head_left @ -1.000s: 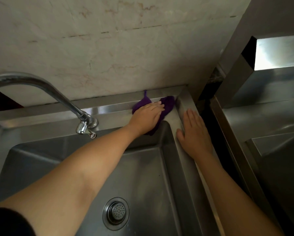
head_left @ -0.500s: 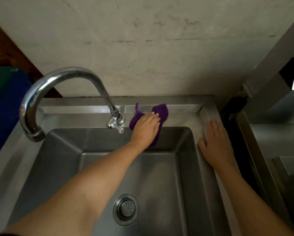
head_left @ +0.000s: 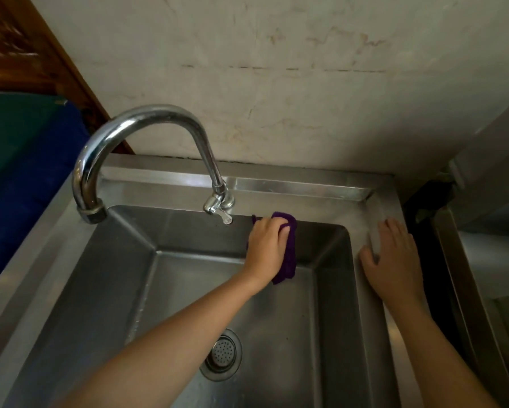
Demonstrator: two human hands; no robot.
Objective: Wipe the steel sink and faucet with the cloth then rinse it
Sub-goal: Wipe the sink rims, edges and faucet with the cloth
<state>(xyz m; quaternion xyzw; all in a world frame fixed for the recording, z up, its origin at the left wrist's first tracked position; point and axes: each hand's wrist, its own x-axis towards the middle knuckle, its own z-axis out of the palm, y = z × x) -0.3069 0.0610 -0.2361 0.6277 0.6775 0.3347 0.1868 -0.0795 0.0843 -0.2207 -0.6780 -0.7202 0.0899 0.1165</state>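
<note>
Two grips | left grip (head_left: 265,248), clamped on cloth (head_left: 290,256), being pressed to sink (head_left: 188,231) wall | right grip (head_left: 394,263) being rested flat on rim (head_left: 375,209) | overlapping strokes being advised.

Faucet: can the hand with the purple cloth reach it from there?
Probably yes. The left hand grips the cloth against the sink wall, just right of the faucet, nothing between them.

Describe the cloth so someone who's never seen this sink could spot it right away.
Start at the steel sink and find its curved faucet. Just right of the faucet's base, against the basin's back wall, the left hand holds the purple cloth. It is the only soft, purple thing there; everything around it is bare grey steel.
</note>
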